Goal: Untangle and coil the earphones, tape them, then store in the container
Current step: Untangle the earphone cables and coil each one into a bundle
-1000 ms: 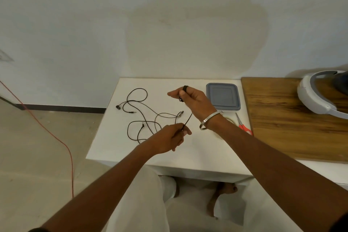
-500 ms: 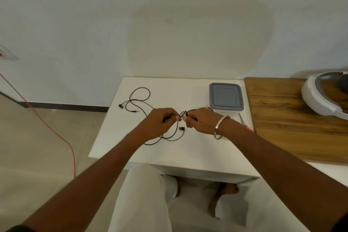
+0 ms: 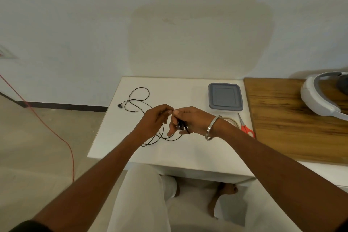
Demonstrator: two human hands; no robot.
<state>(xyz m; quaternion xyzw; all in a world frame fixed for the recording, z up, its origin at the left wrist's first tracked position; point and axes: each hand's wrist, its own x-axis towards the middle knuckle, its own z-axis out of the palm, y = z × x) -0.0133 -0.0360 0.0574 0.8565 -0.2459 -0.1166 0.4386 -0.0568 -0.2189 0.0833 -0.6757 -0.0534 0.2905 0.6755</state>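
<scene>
Earphones [image 3: 139,98]: one tangled black pair at frame centre; your left hand [image 3: 154,120] and right hand [image 3: 190,120] each pinch its cord. One lidded container [image 3: 225,97], one scissors [image 3: 244,125] right.

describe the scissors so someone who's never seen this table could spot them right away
On the white table, look along its right edge, where it meets the wooden board. The scissors lie just in front of the grey container, beside the tape roll; their red handles are the only bright colour on the table.

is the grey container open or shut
Shut: the grey container on the white table has its lid seated flat over the rim.
</scene>
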